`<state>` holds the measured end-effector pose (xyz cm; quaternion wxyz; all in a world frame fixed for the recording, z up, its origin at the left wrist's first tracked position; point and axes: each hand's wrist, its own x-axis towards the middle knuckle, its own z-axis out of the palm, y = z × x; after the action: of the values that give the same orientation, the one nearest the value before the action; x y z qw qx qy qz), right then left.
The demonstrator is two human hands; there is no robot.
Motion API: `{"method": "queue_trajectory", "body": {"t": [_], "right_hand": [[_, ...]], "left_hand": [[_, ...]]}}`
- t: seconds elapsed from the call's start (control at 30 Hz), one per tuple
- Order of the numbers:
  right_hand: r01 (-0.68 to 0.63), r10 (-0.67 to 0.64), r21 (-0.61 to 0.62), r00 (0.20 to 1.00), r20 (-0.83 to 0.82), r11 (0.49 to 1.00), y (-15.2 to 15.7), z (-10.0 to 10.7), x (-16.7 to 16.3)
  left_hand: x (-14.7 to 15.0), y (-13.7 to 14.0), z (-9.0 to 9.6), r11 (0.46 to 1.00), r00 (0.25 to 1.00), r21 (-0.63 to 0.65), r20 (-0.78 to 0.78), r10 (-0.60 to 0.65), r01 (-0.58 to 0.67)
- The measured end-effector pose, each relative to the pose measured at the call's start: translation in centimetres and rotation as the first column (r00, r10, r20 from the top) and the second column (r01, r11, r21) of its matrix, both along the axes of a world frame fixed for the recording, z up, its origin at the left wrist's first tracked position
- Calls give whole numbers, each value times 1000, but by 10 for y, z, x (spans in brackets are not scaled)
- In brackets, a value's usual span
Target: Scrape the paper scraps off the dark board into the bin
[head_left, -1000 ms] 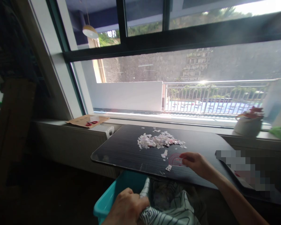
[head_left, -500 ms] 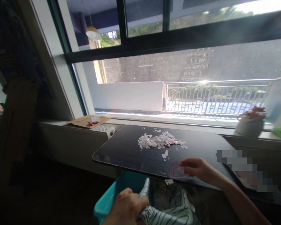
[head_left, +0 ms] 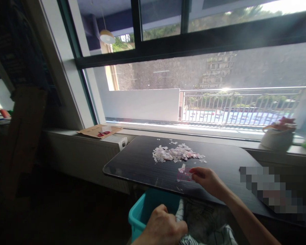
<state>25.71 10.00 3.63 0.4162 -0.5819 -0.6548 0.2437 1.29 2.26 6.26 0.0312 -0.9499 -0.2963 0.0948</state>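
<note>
The right hand (head_left: pixel 202 175) is angling over the near part of the tabletop (head_left: pixel 137 172), its forearm slanting from the near right, fingers bending and pinching a clear, pink-marked plastic piece (head_left: pixel 185 175) on the near side of heaped paper scraps (head_left: pixel 173 153). The left hand (head_left: pixel 166 221), knuckles upward, is clenching striped cloth (head_left: pixel 180 210) beside a teal bin (head_left: pixel 137 217).

Mixed materials: dark table (head_left: pixel 137 166), paper scraps (head_left: pixel 177 153), bin (head_left: pixel 135 219).
Table top: wood-grain, smooth, low sheen. Paper scraps: white, matt, ragged. Transparent piece (head_left: pixel 184 175): thin plastic, pink-printed, smooth. Bin: turquoise plastic, smooth, semi-gloss. Patterned cloth (head_left: pixel 180 211): fabric, matt, creased. Brown sheet (head_left: pixel 91 131): matt paper. Scissors (head_left: pixel 103 133): red handles, apparently plastic. Railing (head_left: pixel 233 106): bare metal, glossy.
</note>
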Motion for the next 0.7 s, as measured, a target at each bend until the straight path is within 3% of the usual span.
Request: {"method": "queue_trajectory", "body": {"t": [0.2,0.37,0.5,0.7], "right_hand": [[-10,10,-3,1000,-13,1000,-5,-6,-5],[-148,140,-57,983,-120,987,-14,-9,-9],[-74,65,-53,987,-146,996,-20,-6,-11],[-210,184,-111,960,-210,971,-32,5,-19]], "left_hand": [[9,-1,8,999,999,-28,2,-41,41],[15,-1,4,998,998,-9,10,-60,60],[18,1,3,998,998,-9,1,-69,69],[19,3,-1,997,997,10,-17,-76,76]]}}
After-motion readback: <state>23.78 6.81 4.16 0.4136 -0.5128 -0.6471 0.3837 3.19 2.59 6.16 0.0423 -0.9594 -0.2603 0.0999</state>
